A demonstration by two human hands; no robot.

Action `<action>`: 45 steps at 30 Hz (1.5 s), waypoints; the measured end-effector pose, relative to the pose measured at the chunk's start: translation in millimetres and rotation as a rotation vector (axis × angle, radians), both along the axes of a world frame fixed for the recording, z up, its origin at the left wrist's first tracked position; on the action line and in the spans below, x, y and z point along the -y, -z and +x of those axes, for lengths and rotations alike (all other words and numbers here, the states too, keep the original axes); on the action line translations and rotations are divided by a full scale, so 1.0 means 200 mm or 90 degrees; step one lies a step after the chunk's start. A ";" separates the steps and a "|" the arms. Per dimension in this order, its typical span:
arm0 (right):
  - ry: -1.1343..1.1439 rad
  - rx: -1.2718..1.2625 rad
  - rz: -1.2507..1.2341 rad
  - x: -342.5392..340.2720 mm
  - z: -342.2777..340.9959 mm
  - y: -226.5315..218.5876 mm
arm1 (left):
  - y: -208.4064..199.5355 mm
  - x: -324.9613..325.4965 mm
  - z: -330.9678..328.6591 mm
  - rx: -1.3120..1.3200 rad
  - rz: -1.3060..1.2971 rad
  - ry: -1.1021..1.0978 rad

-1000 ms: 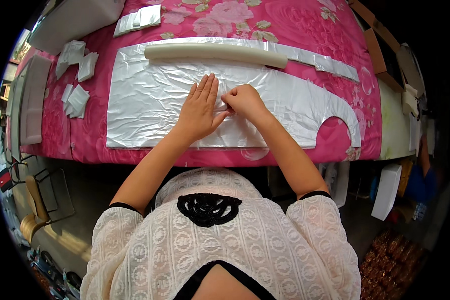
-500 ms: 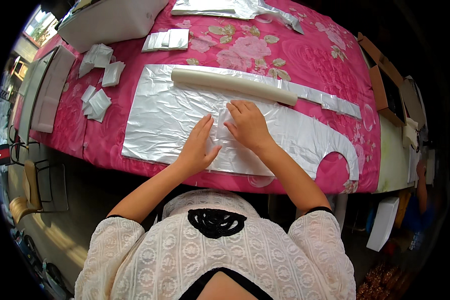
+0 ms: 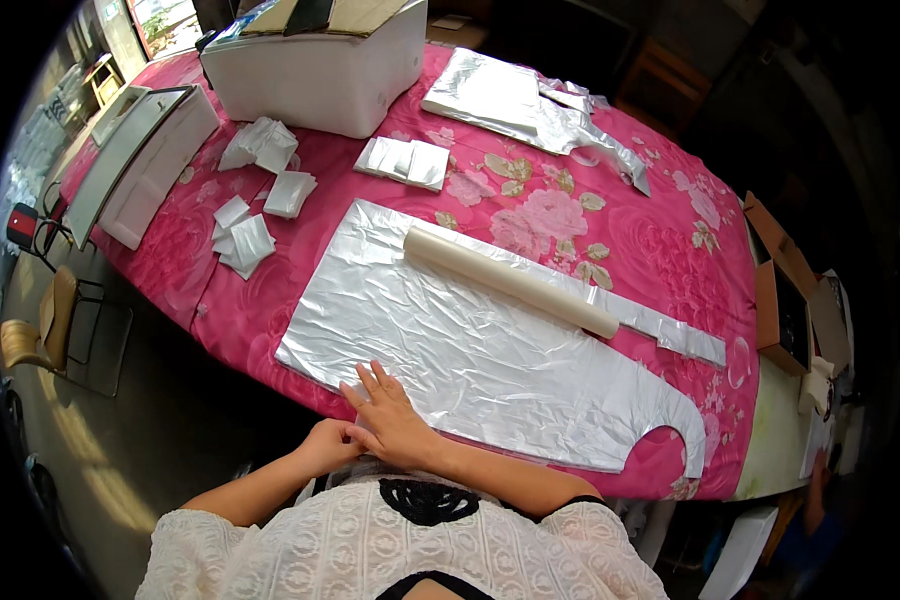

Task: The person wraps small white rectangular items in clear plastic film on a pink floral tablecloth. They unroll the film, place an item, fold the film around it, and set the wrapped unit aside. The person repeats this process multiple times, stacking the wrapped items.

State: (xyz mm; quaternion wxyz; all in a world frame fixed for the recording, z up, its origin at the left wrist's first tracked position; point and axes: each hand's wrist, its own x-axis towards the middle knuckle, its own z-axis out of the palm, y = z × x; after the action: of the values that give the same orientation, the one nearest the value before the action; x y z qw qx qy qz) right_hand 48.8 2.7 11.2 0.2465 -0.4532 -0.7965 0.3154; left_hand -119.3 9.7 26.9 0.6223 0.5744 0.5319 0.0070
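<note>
A stack of thin silvery-white plastic sheets (image 3: 370, 300), cut with a curved notch at the right end, lies flat on the table. A long cream-coloured tube (image 3: 510, 282) rests across its far side, beside a narrow folded strip (image 3: 670, 335). My right hand (image 3: 395, 420) is over the stack's near edge with its fingers spread. Close to my body, my left hand (image 3: 328, 448) has its fingers drawn together, meeting the right thumb. Whatever sits between them is mostly hidden; a pale bit shows under the right palm.
Small folded plastic packets (image 3: 402, 162) lie on the pink flowered cloth (image 3: 530, 215), with more packets (image 3: 245, 243) to the left. Behind them stand a white foam box (image 3: 310, 85) and a long white case (image 3: 160, 190). Another plastic stack (image 3: 485, 95) lies at the back, an open cardboard box (image 3: 782, 310) at right.
Both hands have drawn back from the middle of the stack to its near edge, by my body. The small folded plastic piece under my right hand is gone from there. The view has shifted.
</note>
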 end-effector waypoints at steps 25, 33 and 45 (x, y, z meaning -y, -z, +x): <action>0.370 -0.422 -0.432 0.02 0.62 -0.07 | 0.03 -1.96 0.78 -0.144 0.760 -0.050; 0.547 0.325 0.217 -0.21 1.13 -0.10 | -0.15 -1.42 0.63 0.094 0.867 0.047; 0.395 0.108 0.006 0.40 0.81 -0.08 | 0.03 -0.23 0.81 0.195 0.625 0.302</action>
State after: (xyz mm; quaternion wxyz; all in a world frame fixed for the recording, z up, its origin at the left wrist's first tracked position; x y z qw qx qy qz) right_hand 211.3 -76.8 26.5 0.2657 -0.6981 -0.6393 0.1824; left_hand 41.9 54.8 20.2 0.3371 0.8924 0.2262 0.1970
